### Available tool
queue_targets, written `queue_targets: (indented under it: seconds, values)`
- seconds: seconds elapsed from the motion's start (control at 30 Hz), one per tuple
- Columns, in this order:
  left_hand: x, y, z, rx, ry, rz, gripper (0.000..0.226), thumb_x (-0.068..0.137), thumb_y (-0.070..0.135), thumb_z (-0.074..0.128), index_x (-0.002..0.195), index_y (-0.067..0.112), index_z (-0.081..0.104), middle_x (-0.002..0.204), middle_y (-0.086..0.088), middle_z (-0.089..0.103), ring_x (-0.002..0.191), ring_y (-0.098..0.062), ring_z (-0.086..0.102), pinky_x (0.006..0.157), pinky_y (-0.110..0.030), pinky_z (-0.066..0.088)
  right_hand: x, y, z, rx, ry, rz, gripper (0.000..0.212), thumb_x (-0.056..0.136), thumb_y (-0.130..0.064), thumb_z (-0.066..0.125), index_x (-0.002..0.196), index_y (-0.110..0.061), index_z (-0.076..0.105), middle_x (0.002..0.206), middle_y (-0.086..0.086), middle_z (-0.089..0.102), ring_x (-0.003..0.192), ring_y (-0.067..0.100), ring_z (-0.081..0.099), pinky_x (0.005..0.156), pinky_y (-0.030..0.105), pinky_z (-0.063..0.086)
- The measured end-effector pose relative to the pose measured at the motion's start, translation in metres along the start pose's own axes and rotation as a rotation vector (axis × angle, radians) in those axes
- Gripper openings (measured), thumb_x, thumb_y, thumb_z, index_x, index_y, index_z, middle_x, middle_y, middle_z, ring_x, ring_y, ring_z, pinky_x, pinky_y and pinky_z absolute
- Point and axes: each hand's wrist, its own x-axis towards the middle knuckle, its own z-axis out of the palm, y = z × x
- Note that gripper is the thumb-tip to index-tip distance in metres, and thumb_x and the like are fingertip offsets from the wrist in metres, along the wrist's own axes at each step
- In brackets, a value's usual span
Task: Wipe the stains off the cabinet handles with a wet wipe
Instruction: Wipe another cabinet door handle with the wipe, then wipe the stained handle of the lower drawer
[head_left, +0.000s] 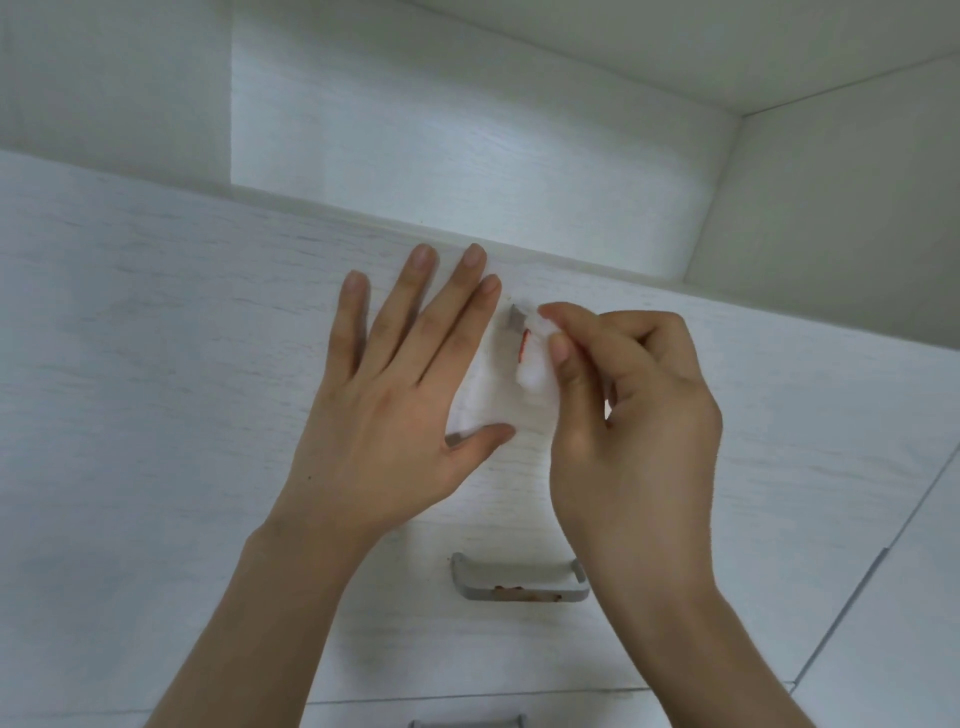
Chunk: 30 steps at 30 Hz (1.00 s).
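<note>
Nearest me, two forearms enter from six o'clock. At centre, the right hand (634, 415) pinches the single wet wipe (530, 374) between thumb and curled fingers. The wipe is bunched against the upper handle (516, 317), and a red smear (523, 345) shows on its fold. I judge the wipe light, limp and damp, so it will crumple and slip rather than push. It is best gripped as a wad, with the fingertips backing the part that rubs the metal. At nine o'clock of the wipe, the left hand (384, 415) lies flat with its fingers straight, grasping nothing. Its thumb sits near the wipe's lower edge, though I cannot tell if they touch. I count three grey handles. The upper one is mostly hidden, with only its ends showing. The middle handle (519, 592), at six o'clock of the hands, carries brownish stains (511, 588) along its front lip. The lowest handle (467, 722) is cut by the frame's bottom edge. Around them spreads the white wood-grain drawer front (156, 312).
</note>
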Motion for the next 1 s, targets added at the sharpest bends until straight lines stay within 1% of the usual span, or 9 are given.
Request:
queue_targets:
  seconds: [0.13,0.3,0.4,0.53,0.63,0.7,0.77,0.87,1.0]
  values:
    - [0.000,0.001,0.000,0.000,0.003,-0.002,0.085,0.082,0.057,0.058,0.146,0.008,0.033,0.155,-0.008,0.025,0.145,-0.028,0.017,0.117,-0.051,0.004,-0.009,0.002,-0.002,0.014,0.035,0.000,0.018,0.088,-0.008,0.060,0.101,-0.017,0.070,0.087,-0.007,0.052,0.079,-0.005,0.050,0.072,0.000,0.037]
    - [0.000,0.001,-0.001,0.007,-0.007,0.002,0.085,0.082,0.057,0.057,0.146,0.008,0.032,0.155,-0.008,0.024,0.145,-0.028,0.016,0.117,-0.051,0.004,-0.011,0.010,0.001,0.205,0.096,0.178,0.018,0.083,-0.012,0.069,0.092,-0.027,0.072,0.089,-0.010,0.062,0.080,-0.004,0.059,0.066,0.004,0.042]
    - [-0.001,0.000,-0.003,-0.003,-0.035,0.002,0.088,0.080,0.056,0.056,0.148,0.008,0.027,0.156,-0.007,0.020,0.145,-0.029,0.013,0.117,-0.050,0.000,-0.010,0.018,-0.006,0.246,0.182,0.261,0.018,0.081,-0.015,0.071,0.086,-0.032,0.070,0.088,-0.011,0.065,0.079,0.001,0.062,0.066,0.006,0.043]
    - [-0.001,0.000,-0.003,0.009,-0.044,0.009,0.090,0.079,0.055,0.058,0.148,0.008,0.026,0.156,-0.008,0.021,0.145,-0.029,0.013,0.117,-0.050,0.001,-0.011,0.028,-0.016,0.196,0.267,0.301,0.017,0.081,-0.018,0.070,0.084,-0.034,0.069,0.088,-0.011,0.065,0.073,0.002,0.059,0.068,0.010,0.044]
    - [-0.005,0.001,-0.002,0.003,-0.046,-0.002,0.086,0.083,0.054,0.054,0.149,0.009,0.024,0.157,-0.008,0.020,0.145,-0.028,0.012,0.117,-0.049,0.001,-0.009,0.036,-0.022,0.181,0.355,0.362,0.017,0.082,-0.021,0.069,0.080,-0.038,0.067,0.088,0.000,0.067,0.067,0.002,0.054,0.065,0.011,0.044]
    - [-0.015,0.002,-0.001,0.010,-0.042,-0.019,0.079,0.088,0.052,0.049,0.149,0.010,0.022,0.157,-0.007,0.019,0.146,-0.027,0.012,0.118,-0.048,0.001,-0.010,0.043,-0.027,0.197,0.391,0.411,0.012,0.083,-0.024,0.068,0.081,-0.036,0.068,0.090,0.002,0.068,0.064,0.002,0.052,0.063,0.009,0.043]
    - [-0.032,0.002,0.001,0.024,-0.039,-0.030,0.071,0.093,0.048,0.045,0.150,0.010,0.022,0.157,-0.008,0.019,0.145,-0.027,0.013,0.118,-0.047,0.003,-0.016,0.051,-0.031,0.207,0.390,0.460,0.009,0.084,-0.024,0.067,0.086,-0.032,0.070,0.093,-0.001,0.068,0.063,0.002,0.051,0.062,0.007,0.042]
    - [-0.056,0.005,0.000,0.008,-0.047,-0.040,0.063,0.098,0.044,0.041,0.148,0.009,0.026,0.155,-0.011,0.022,0.144,-0.029,0.016,0.117,-0.047,0.004,-0.033,0.060,-0.035,0.207,0.327,0.533,0.008,0.085,-0.025,0.066,0.090,-0.029,0.070,0.086,-0.001,0.064,0.061,0.003,0.050,0.059,0.006,0.041]
    - [-0.079,0.012,-0.004,0.058,-0.116,-0.004,0.061,0.101,0.045,0.033,0.147,0.004,0.026,0.153,-0.014,0.023,0.142,-0.033,0.019,0.114,-0.053,0.012,-0.065,0.069,-0.036,0.194,0.210,0.606,0.007,0.085,-0.025,0.066,0.090,-0.028,0.070,0.079,-0.004,0.064,0.058,0.001,0.050,0.056,0.004,0.040]
